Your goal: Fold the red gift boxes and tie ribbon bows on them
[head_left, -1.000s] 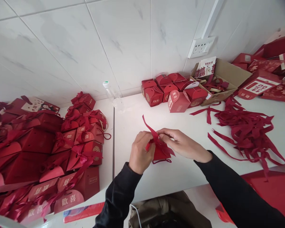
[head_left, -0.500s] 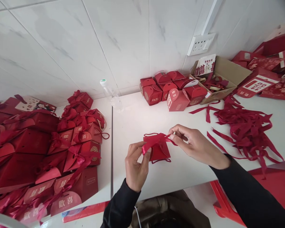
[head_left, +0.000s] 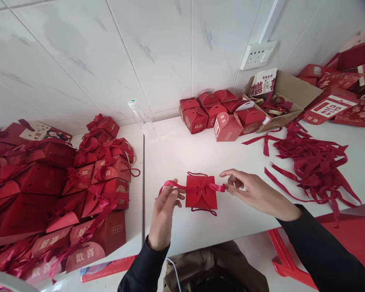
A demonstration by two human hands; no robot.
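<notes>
A small red gift box (head_left: 201, 202) with rounded interlocking flaps sits on the white table in front of me. Cord loops stick out at its far and near sides. Across its top runs a red ribbon (head_left: 214, 187), crossed or knotted at the middle. On the left, my left hand (head_left: 166, 209) is closed on one end of the ribbon, which passes over its fingers. My right hand (head_left: 251, 192) pinches the other end between thumb and finger, just right of the box. The ribbon is stretched out between both hands.
Many ribbon-tied red boxes (head_left: 59, 184) are piled at left. A clear plastic bottle (head_left: 144, 125) lies near the wall. Untied red boxes (head_left: 228, 127), an open cardboard box (head_left: 295, 97) and loose ribbons (head_left: 316, 162) are at right. A red stool (head_left: 346, 239) stands below the table.
My hands have moved apart, the left one leftward and the right one slightly right. The ribbon's loose loop has been drawn down to the box top, and more of the box shows.
</notes>
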